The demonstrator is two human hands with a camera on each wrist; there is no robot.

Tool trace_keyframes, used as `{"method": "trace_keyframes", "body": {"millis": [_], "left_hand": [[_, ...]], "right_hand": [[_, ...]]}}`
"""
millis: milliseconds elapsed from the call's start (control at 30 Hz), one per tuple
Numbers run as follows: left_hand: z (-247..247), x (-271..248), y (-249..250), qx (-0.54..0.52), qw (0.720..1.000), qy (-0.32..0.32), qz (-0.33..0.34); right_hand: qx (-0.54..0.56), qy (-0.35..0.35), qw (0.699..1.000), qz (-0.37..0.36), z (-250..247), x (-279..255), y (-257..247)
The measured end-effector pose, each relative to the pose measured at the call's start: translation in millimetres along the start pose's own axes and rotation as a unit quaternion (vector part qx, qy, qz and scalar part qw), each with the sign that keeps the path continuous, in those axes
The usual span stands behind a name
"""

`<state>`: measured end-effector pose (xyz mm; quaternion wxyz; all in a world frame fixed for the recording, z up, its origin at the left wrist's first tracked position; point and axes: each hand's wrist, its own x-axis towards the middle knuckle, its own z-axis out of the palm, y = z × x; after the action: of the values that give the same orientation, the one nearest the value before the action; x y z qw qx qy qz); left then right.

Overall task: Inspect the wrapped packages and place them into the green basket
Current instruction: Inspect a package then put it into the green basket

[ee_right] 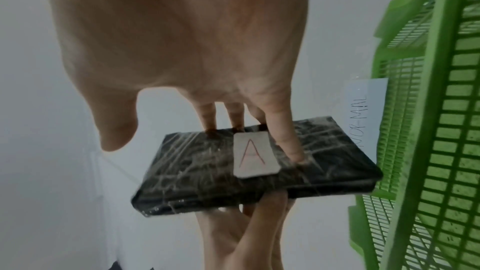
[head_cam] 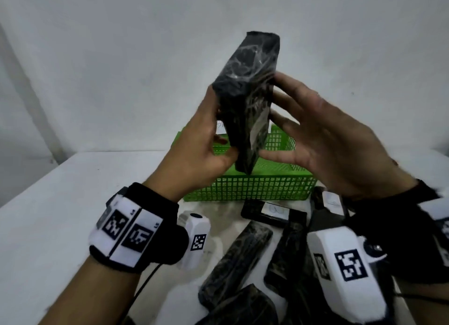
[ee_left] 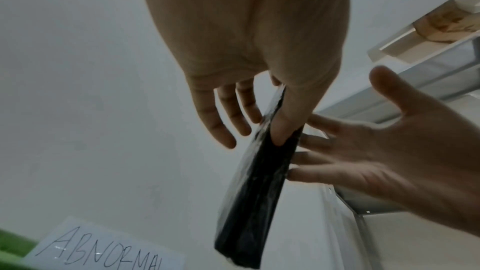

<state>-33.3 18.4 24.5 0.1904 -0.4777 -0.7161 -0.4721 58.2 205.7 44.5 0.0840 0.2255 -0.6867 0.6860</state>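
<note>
A black package (head_cam: 247, 101) wrapped in clear film stands on end in the air above the green basket (head_cam: 255, 188). My left hand (head_cam: 218, 132) pinches its lower left part, thumb on the near edge and fingers behind. Against its right side lie the straight fingers of my right hand (head_cam: 301, 135). In the right wrist view the package (ee_right: 207, 171) shows a white label (ee_right: 254, 155) with a red letter A under my right hand's fingertips (ee_right: 296, 155), and my left hand (ee_right: 246, 233) holds it from below. The left wrist view shows the package (ee_left: 249, 202) edge-on.
Several more black wrapped packages (head_cam: 235, 259) lie on the white table (head_cam: 60, 215) in front of the basket, some with white labels (head_cam: 274, 211). A paper reading ABNORMAL (ee_left: 103, 249) and another ending in NORMAL (ee_right: 363, 114) stand by the basket (ee_right: 441, 130). A white wall is behind.
</note>
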Motion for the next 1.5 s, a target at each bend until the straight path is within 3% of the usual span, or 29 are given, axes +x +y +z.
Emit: {"method": "trace_keyframes", "body": {"millis": [167, 367, 567, 733, 833, 900, 1033, 1200, 1333, 1400, 1500], "left_hand": [[4, -1, 1, 0.059, 0.996, -0.026, 0.062], [11, -7, -10, 0.137, 0.987, -0.072, 0.047], [14, -9, -11, 0.109, 0.991, -0.073, 0.034], [12, -9, -11, 0.075, 0.994, -0.075, -0.001], [8, -6, -9, -0.026, 0.998, -0.04, -0.04], [6, -5, -9, -0.092, 0.994, -0.003, -0.06], [8, -5, -9, -0.149, 0.986, 0.045, -0.061], [5, -6, -12, -0.207, 0.97, 0.038, -0.118], [-15, 4, -23, -0.332, 0.919, 0.043, -0.209], [-25, 12, -33, -0.305, 0.911, 0.085, -0.263], [-38, 27, -58, -0.199, 0.917, 0.112, -0.328]], "right_hand": [[0.018, 0.036, 0.999, -0.021, 11, 4, 5], [0.031, 0.126, 0.99, -0.051, 13, 9, 17], [-0.078, 0.203, 0.967, -0.133, 19, 9, 31], [-0.061, 0.201, 0.975, -0.08, 20, 11, 35], [-0.016, 0.172, 0.984, -0.051, 12, 12, 34], [-0.083, 0.148, 0.985, -0.042, 4, 9, 33], [-0.343, 0.06, 0.937, -0.023, -1, 3, 32], [-0.414, 0.102, 0.904, -0.02, -5, 5, 28], [-0.469, 0.148, 0.871, 0.014, -11, 18, 20], [-0.52, 0.147, 0.84, 0.053, -16, 33, 12], [-0.601, 0.082, 0.789, 0.097, -23, 70, 4]]}}
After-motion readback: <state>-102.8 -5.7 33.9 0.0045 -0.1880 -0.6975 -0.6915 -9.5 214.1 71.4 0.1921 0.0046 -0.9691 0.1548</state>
